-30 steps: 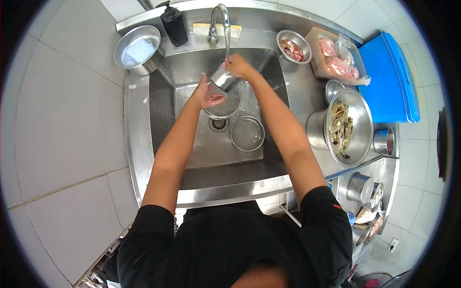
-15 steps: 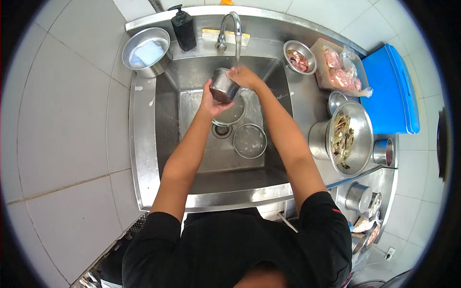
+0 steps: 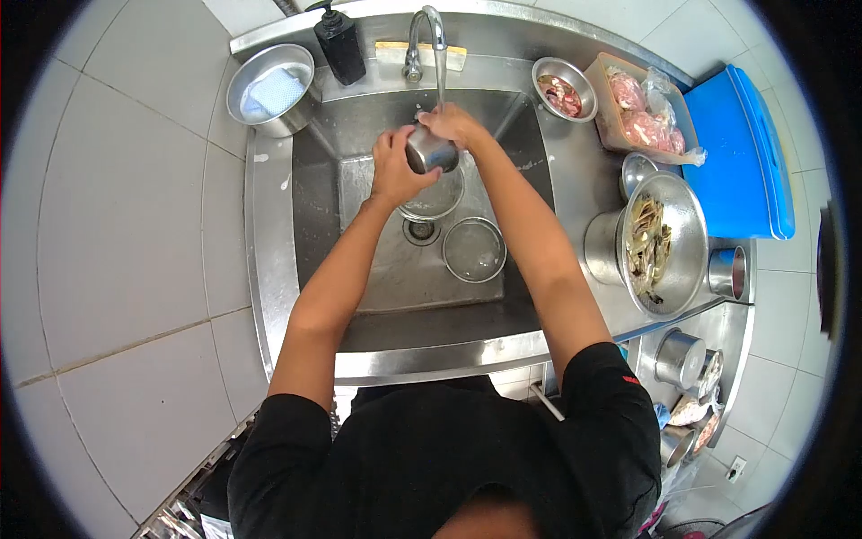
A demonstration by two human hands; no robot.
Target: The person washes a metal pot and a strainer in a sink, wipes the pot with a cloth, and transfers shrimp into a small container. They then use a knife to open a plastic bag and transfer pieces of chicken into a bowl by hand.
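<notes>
Steel sink (image 3: 386,274), left hand (image 3: 393,169) turned palm-down gripping cup (image 3: 433,153), right hand (image 3: 458,126) still gripping rim

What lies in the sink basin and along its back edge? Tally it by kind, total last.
Steel cup, gripped by left hand and right hand: 1
Steel bowls lying in the basin: 2
Steel bowls at the back corners: 2
Blue cloth: 1
Black pump bottle: 1
Tap: 1
Pale block behind the tap: 1
Total: 9

shiny metal cup (image 3: 431,151), sink (image 3: 377,260); glossy plastic lid (image 3: 750,153).
</notes>
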